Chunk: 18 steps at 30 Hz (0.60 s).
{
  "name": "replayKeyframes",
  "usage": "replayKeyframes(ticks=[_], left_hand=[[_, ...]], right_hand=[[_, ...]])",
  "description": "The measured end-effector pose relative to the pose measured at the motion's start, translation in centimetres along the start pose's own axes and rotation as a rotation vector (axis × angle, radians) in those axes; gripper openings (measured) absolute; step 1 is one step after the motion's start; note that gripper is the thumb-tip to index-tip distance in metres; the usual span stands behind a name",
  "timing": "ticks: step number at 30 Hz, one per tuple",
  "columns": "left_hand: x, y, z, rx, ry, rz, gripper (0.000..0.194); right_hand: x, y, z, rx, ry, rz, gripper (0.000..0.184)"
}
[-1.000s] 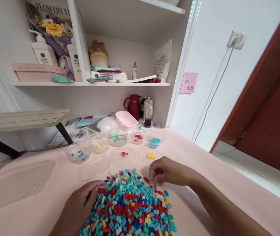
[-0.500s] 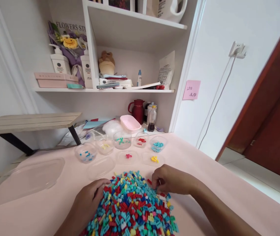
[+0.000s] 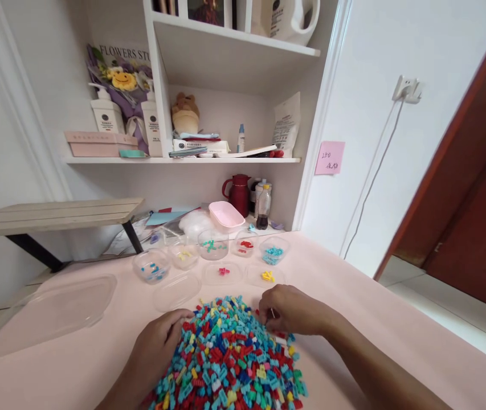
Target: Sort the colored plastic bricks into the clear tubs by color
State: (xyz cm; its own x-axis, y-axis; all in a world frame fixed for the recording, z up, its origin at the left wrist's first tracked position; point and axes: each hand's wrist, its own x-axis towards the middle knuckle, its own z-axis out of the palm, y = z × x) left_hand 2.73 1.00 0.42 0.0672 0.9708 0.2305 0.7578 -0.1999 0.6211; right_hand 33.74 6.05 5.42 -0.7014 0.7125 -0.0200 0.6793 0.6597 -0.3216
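Observation:
A heap of small bricks (image 3: 229,359) in red, teal, blue, yellow and white lies on the pink table (image 3: 354,296) in front of me. My left hand (image 3: 157,347) rests against the heap's left side, fingers curled along it. My right hand (image 3: 288,310) sits at the heap's far right edge, fingertips pinched on a small red brick. Beyond the heap stand several small clear containers: one with blue bricks (image 3: 151,266), yellow (image 3: 183,256), green (image 3: 212,245), red (image 3: 245,245), teal (image 3: 273,250), and flat lids with a pink brick (image 3: 224,272) and yellow bricks (image 3: 267,277).
A large clear lid (image 3: 54,307) lies at the left, a smaller empty one (image 3: 176,289) near the heap. A wooden bench (image 3: 54,210) stands at the left. White shelves (image 3: 225,160) behind hold bottles, a pink tub (image 3: 225,215) and a red jug (image 3: 238,193). A red door (image 3: 473,188) is at the right.
My view has tilted up slightly. My right hand has shifted a little over the heap's right edge; the left hand stays at the heap's side.

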Motion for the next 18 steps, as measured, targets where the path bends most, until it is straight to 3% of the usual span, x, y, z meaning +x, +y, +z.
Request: replayKeyframes(ticks=[6, 12, 18], left_hand=[[0.0, -0.1, 0.0, -0.006, 0.031, 0.007, 0.031], [0.7, -0.9, 0.1, 0.03, 0.056, 0.05, 0.029], [0.9, -0.8, -0.2, 0.042, 0.049, 0.069, 0.029]], right_hand=[[0.4, 1.8, -3.6, 0.208, 0.023, 0.036, 0.014], [2.4, 7.4, -8.6, 0.327, 0.241, 0.331, 0.008], [5.6, 11.7, -8.7, 0.319, 0.457, 0.486, 0.005]])
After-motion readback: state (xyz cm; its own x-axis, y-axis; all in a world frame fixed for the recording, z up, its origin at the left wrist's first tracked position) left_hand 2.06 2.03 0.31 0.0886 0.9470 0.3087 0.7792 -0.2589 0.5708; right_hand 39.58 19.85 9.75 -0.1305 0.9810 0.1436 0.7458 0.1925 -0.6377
